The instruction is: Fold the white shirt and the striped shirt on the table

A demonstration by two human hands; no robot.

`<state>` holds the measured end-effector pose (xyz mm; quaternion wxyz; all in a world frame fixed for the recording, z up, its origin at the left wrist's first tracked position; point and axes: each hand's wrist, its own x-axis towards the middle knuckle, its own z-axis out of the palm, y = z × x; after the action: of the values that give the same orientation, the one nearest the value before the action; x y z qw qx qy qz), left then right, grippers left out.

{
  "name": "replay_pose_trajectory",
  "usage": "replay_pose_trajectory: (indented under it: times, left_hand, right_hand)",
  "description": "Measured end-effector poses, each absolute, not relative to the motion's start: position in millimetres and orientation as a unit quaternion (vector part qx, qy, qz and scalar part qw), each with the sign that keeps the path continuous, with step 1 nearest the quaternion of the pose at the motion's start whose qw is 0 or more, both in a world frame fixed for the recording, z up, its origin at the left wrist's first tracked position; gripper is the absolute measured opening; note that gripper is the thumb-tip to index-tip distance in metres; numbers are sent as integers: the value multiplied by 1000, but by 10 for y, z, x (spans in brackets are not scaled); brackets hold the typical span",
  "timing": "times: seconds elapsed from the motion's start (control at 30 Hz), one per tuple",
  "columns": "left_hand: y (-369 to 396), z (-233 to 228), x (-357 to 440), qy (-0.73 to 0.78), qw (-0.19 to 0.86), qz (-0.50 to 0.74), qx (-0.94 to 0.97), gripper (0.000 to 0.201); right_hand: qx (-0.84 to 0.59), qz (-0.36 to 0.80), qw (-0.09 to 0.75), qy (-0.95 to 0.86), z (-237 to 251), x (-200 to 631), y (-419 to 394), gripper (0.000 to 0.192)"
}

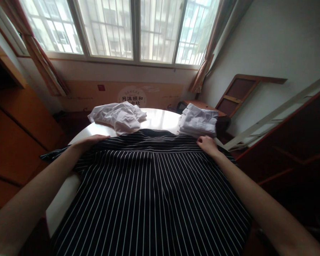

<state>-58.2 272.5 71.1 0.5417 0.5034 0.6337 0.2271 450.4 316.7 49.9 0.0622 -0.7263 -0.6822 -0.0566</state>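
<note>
- Shirt (154,185): black with white stripes, spread flat over the counter (160,119), near part hanging toward the person over the near rim.
- Long axis: along the stripes, from the near edge out to the yoke band at the far end; yoke stripes cross from side to side.
- Left hand (89,141): palm down on the far left corner of the shirt, fingers (102,136) stretched flat, gripping nothing, pressing cloth.
- Right hand (206,144): on the far right corner of the shirt, fingers (201,140) curled at the edge; pinch on the cloth or mere touch cannot be told.
- Both hands about level at the far edge, one at each shoulder; neither clearly nearer to the shirt's middle.
- Left sleeve (52,155): trailing off the left rim of the counter, past the left hand.
- Crumpled white cloth (118,115): just beyond the far edge of the shirt, between the hands, left of centre, touching or nearly touching the shirt.
- Folded white stack (198,121): just beyond the right hand, at the far right of the counter.
- Open room: bare strip of counter between the crumpled cloth and the stack; bare rim at the near left, beside the shirt.
- Surroundings: window (122,28) behind; wooden cabinet (21,135) at the left; dark furniture close at the right.
</note>
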Motion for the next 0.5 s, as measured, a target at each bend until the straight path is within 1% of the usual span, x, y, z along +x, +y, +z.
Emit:
replay_pose_trajectory:
  times: [0.1, 0.2, 0.33, 0.43, 0.5]
  left_hand:
    - [2692, 743, -595, 581, 572, 198, 545, 38]
    - [2676, 771, -609, 557, 570, 144, 587, 37]
    - [2628, 849, -625, 558, 555, 82, 612, 37]
    - [2609, 920, -677, 569, 513, 66, 639, 34]
    - [2641, 936, -730, 602, 455, 101, 648, 36]
  right_hand:
    - [-715, -60, 70, -693, 458, 4540, 3191, 25]
    - [-721, -49, 65, -688, 444, 4549, 3222, 30]
    - [-706, 12, 27, -707, 522, 4553, 3245, 21]
    - [-655, 61, 20, -753, 629, 4597, 3231, 15]
    - [-660, 62, 58, -746, 687, 4636, 3216, 17]
